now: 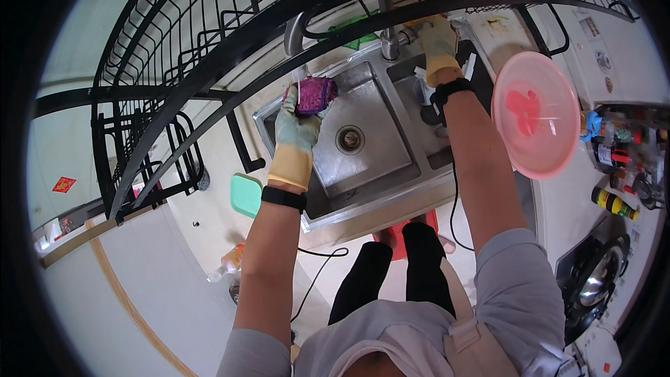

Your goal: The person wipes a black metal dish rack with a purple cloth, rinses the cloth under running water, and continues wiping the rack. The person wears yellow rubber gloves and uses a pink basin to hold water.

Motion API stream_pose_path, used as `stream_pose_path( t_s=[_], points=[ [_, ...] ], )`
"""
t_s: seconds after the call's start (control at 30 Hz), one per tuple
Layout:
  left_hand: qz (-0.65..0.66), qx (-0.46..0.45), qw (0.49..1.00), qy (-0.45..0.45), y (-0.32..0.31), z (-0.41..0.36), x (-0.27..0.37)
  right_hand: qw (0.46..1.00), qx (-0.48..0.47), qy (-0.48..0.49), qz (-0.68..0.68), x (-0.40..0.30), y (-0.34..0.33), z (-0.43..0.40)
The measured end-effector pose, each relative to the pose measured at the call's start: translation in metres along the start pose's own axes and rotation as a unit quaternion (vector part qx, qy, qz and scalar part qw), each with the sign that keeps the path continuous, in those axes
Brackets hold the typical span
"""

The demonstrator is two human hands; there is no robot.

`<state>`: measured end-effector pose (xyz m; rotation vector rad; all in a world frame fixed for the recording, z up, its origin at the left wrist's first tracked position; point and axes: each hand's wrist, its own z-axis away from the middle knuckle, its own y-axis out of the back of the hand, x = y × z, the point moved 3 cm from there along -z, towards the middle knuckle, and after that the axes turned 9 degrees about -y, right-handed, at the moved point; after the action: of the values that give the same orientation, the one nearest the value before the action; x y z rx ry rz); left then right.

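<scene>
My left hand (298, 128), in a pale green and yellow rubber glove, holds a purple scrubbing sponge (317, 96) under the faucet spout (294, 36). A thin stream of water seems to run down onto the sponge. Below it lies the larger stainless steel sink basin (366, 115) with its round drain (350, 139). My right hand (438, 44), gloved the same way, reaches to the back of the sink, beside the faucet base (390, 47). Its fingers touch or overlap something orange (416, 23); whether they grip it is unclear. Several items in the smaller basin are partly hidden by my right arm.
A black wire dish rack (209, 63) arches over the sink, close above my hands. On the right counter stand a pink plastic basin (557, 115), several bottles (612, 159) and a stove burner (596, 277). A green plastic container (246, 195) sits left of the sink.
</scene>
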<state>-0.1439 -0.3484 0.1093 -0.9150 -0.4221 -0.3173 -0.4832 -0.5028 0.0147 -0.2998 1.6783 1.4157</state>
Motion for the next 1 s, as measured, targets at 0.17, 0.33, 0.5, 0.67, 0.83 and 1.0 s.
stream_pose_path(
  t_s=[0.17,0.33,0.5,0.67,0.83,1.0],
  points=[
    [-0.028,-0.011,0.999,-0.021,0.006,-0.010,-0.003,0.985,-0.007,0.055,0.162,-0.032,0.007,-0.011],
    [0.012,0.031,0.999,-0.043,0.004,-0.006,-0.006,0.974,-0.201,-0.053,-0.089,-0.082,0.011,0.090],
    [-0.029,-0.061,0.996,-0.065,-0.024,-0.002,-0.021,0.740,-0.318,-0.272,-0.527,-0.120,-0.040,0.190],
    [-0.215,-0.062,0.965,-0.134,0.017,-0.027,-0.013,0.781,-0.281,-0.112,-0.546,-0.158,-0.041,0.223],
    [-0.061,-0.206,0.976,-0.039,0.026,-0.029,-0.010,0.922,-0.122,0.189,-0.315,-0.170,-0.040,0.264],
    [-0.305,-0.100,0.940,-0.117,0.005,-0.005,-0.021,0.867,-0.252,-0.073,-0.423,-0.141,-0.060,0.213]
  ],
)
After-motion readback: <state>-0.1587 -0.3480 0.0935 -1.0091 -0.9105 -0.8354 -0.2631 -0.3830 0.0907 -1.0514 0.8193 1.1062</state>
